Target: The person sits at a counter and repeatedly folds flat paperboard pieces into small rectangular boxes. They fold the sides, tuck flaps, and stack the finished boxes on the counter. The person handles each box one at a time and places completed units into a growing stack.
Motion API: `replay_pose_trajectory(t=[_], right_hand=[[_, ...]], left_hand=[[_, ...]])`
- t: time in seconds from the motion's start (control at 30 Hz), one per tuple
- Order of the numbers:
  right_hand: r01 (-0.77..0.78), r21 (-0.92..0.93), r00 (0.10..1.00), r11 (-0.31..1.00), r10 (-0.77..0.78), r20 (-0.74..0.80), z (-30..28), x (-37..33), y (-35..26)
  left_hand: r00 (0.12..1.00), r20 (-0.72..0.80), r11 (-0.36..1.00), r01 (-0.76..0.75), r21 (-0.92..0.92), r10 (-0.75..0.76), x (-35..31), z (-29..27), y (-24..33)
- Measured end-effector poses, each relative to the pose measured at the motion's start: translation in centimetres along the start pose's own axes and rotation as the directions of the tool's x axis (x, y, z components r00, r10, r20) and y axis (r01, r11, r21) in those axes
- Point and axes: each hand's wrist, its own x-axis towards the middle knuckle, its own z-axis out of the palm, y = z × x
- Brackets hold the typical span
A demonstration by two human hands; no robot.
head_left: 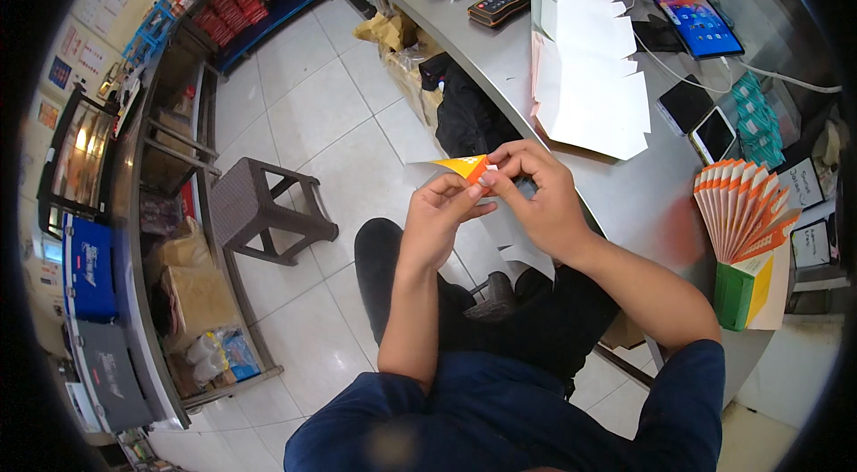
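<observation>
Above my lap, both hands pinch a partly folded paper carton with an orange and yellow printed side and white inside. My left hand closes on its lower left part, thumb pressed against the paper. My right hand grips the right end near the tip, fingers bent and thumb on the fold. White flaps of the carton stick out left of and below my fingers. On the metal table lies a stack of flat carton blanks, white side up. Folded orange and white cartons fan out of a green and yellow box.
The metal table runs along my right. On it lie a lit tablet, a black phone, a white phone, cables and a yellow-black handheld device. A brown stool and shelving stand to the left.
</observation>
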Motion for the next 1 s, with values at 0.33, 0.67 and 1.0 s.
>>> replay_pose_trajectory(t=[0.33,0.67,1.0], right_hand=[[-0.105,0.154,0.993,0.982,0.112,-0.040,0.5,0.1,0.2],[-0.238,0.241,0.965,0.941,0.257,-0.052,0.7,0.1,1.1],[-0.090,0.144,0.990,0.985,0.105,-0.096,0.5,0.4,1.1]], left_hand=[[0.951,-0.089,0.892,-0.240,0.384,0.295,-0.2,1.7,-0.2],[0.947,-0.129,0.885,-0.219,0.411,0.294,0.5,2.6,-1.1],[0.903,-0.148,0.806,-0.273,0.525,0.403,0.4,3.0,-2.1]])
